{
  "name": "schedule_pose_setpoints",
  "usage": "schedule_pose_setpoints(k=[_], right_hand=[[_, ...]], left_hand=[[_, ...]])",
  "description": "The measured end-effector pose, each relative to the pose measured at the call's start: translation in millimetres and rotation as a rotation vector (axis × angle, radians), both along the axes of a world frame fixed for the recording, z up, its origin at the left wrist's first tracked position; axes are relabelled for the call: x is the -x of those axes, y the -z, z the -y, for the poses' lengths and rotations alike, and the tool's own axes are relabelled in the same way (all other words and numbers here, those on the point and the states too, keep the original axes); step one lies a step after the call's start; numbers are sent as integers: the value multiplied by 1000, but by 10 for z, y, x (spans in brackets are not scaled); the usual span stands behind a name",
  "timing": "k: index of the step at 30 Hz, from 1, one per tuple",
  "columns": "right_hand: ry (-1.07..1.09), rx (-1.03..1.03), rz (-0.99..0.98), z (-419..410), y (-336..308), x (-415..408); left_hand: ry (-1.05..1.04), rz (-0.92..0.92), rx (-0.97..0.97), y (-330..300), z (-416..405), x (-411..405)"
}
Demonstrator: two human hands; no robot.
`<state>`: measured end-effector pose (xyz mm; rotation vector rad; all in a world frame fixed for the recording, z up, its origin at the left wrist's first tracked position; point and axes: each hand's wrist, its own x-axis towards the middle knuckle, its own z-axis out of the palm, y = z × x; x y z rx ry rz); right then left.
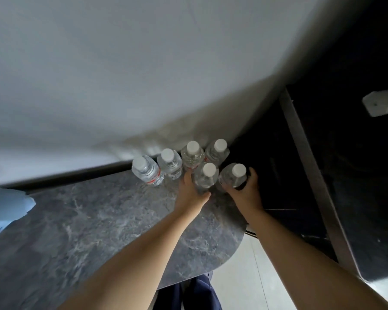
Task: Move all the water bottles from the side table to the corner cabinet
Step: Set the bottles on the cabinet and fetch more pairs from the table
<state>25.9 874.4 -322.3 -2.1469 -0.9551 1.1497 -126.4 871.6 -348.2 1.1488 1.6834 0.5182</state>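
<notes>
Left hand (192, 190) grips one bottle (205, 179); right hand (244, 193) grips another bottle (233, 175). Four more bottles (169, 163) stand behind on the marble top (99, 220).

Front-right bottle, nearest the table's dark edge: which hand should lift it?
Right. The right hand already grips the front-right bottle; the left hand is wrapped around the neighbouring bottle.
</notes>
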Motion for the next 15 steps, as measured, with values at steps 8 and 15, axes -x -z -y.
schedule_pose_setpoints(k=[8,15], right_hand=[[-202,-73,98,-1,-1181,75],[-696,-151,477,-6,-1862,433]], left_hand=[[184,-71,-135,-1236,19,222],[270,-398,-255,-2131,158,675]])
